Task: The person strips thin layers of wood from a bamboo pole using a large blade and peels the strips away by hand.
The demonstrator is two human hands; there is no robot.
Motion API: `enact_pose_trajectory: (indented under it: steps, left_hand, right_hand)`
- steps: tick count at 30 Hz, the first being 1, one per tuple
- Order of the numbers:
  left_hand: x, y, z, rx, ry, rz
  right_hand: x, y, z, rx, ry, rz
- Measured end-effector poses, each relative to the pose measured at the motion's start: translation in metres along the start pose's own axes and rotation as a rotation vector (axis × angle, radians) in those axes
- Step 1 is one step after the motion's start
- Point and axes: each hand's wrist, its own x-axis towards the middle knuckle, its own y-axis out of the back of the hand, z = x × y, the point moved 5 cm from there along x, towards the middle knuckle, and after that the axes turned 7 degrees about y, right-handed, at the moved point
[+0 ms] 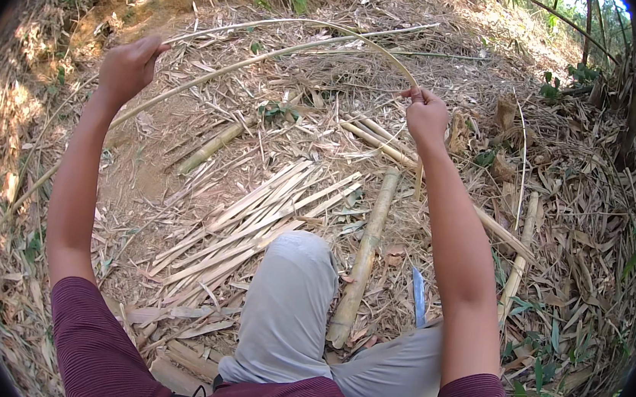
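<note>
A thin bamboo strip (297, 21) arches between my raised hands, bowed away from me. My left hand (126, 71) is closed round its left end, thumb and forefinger pinching it. On the other side, my right hand (426, 121) pinches the strip, and a short tail hangs below that grip. Both arms reach forward over the ground. Between them, left of my bent knee, lies a pile of split bamboo strips (259, 216). A blade (419, 296), bluish and flat, rests beside my right leg; its handle is hidden.
A bamboo pole (366, 257) lies right of my knee. More bamboo pieces (384, 145) lie ahead, with another section (216, 145) to the left. One long thin pole (215, 74) curves across the ground. Dry leaves cover much of it, and plants (546, 373) grow at the right.
</note>
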Motion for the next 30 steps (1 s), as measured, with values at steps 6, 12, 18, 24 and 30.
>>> enact_pose_trajectory:
  steps: [6, 12, 18, 24, 30]
  left_hand:
    - [-0.045, 0.001, 0.02, -0.046, -0.053, 0.007]
    - [-0.068, 0.002, 0.012, -0.038, 0.022, -0.04]
    - [-0.078, -0.007, 0.018, -0.211, 0.148, -0.007]
    - [-0.09, -0.007, 0.046, -0.262, 0.083, -0.052]
    - [-0.103, -0.009, 0.075, -0.263, 0.036, -0.059]
  right_hand:
    - [-0.004, 0.018, -0.026, -0.353, 0.217, 0.06]
    - [-0.03, -0.002, -0.067, -0.553, 0.851, -0.12]
    - [-0.037, -0.01, -0.081, -0.183, 0.916, -0.131]
    - [-0.03, -0.011, -0.097, 0.021, 0.543, -0.019]
    - [-0.011, -0.002, -0.097, 0.09, 0.422, 0.046]
